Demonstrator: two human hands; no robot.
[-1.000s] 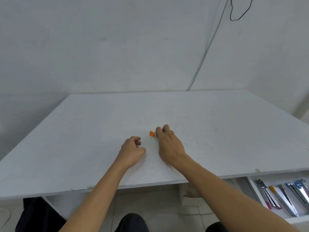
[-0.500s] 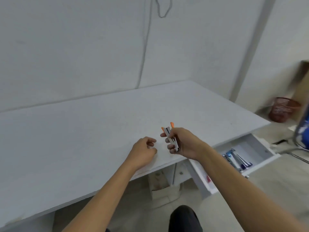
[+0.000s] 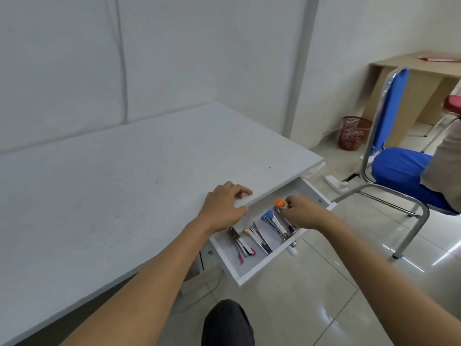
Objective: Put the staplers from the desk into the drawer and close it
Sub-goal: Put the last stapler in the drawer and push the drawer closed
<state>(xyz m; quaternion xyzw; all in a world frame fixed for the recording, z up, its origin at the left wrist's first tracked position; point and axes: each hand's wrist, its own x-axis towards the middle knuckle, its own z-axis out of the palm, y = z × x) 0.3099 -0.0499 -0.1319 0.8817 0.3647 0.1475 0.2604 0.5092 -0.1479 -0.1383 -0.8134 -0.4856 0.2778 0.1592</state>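
Note:
A white drawer [image 3: 259, 269] stands pulled out under the right end of the white desk [image 3: 112, 186]. Inside lie several metal staplers: a pink-tipped one [image 3: 240, 244], a yellow-tipped one [image 3: 258, 239] and a blue-tipped one [image 3: 274, 222]. My right hand [image 3: 303, 213] is over the far end of the drawer, shut on an orange-tipped stapler [image 3: 280, 203]. My left hand [image 3: 223, 207] rests on the desk's front edge beside the drawer, fingers curled over it and holding nothing.
A blue chair [image 3: 399, 156] with a metal frame stands on the tiled floor to the right, a person seated at its edge. A red mesh bin [image 3: 353, 133] sits by the wall, a wooden desk [image 3: 419, 71] behind. My knee [image 3: 228, 323] is below.
My right hand lifted the orange-tipped stapler off the desk and carried it right, down into the open drawer. My view turned right. My left hand slid to the desk's edge.

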